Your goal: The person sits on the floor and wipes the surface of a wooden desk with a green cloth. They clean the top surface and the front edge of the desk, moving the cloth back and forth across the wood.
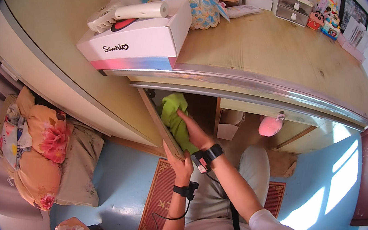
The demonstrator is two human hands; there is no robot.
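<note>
A wooden cabinet door stands swung out below the tabletop, seen nearly edge-on. My left hand grips its near edge, thumb on one side and fingers on the other. Bunched against the door's inner face is a bright green cloth. My right hand presses on this cloth with its fingers extended, and part of the cloth hangs down towards my wrist. Behind the hands, the dark cabinet interior is partly visible. Both wrists wear black straps with small devices and cables.
Above the hands runs the tabletop's metal-trimmed edge. A white box there carries a handheld fan. A pink plush toy hangs at the cabinet's right. Cushions lie left; a red mat covers some blue floor.
</note>
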